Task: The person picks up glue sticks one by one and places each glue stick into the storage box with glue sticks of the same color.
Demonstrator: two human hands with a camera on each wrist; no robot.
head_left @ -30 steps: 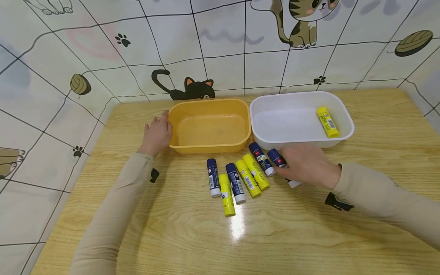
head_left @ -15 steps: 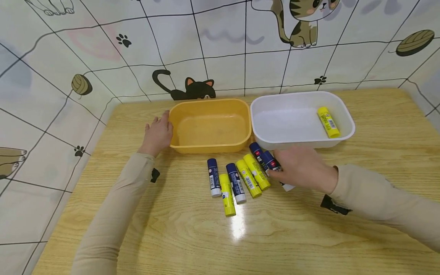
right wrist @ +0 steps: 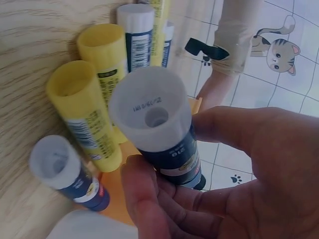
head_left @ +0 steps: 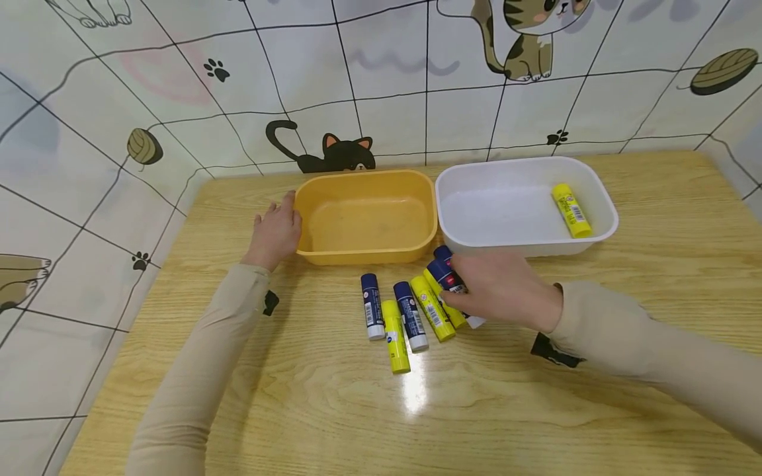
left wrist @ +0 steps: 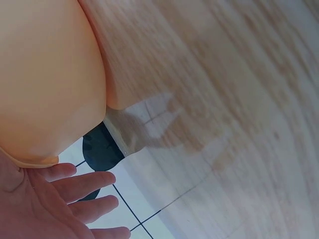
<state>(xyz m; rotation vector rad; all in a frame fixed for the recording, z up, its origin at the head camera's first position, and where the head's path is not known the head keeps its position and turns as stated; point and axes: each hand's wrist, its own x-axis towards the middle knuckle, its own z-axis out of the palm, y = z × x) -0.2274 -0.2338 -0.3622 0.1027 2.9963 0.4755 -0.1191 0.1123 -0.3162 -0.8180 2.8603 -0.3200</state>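
In the head view my right hand (head_left: 506,287) pinches a blue glue stick (head_left: 442,274) above the other sticks. The right wrist view shows its white base tilted toward the camera, between thumb and fingers. Beneath and beside it lie yellow glue sticks (head_left: 432,309) and another blue glue stick (right wrist: 72,177), partly covered by the hand in the head view. My left hand (head_left: 275,231) touches the left end of an orange tub (head_left: 369,256). Its fingers (left wrist: 84,189) look extended in the left wrist view. A yellow glue stick (head_left: 573,211) lies inside the white tub (head_left: 494,211).
Both tubs stand side by side at the back of the wooden table (head_left: 333,410), before a cat-patterned wall (head_left: 393,79). More glue sticks lie left of the right hand: a blue glue stick (head_left: 372,307), a yellow glue stick (head_left: 395,337) and a second blue glue stick (head_left: 411,317).
My right hand has moved left with the blue glue stick, from the table near the white tub to over the yellow sticks. The left hand has stayed at the orange tub.
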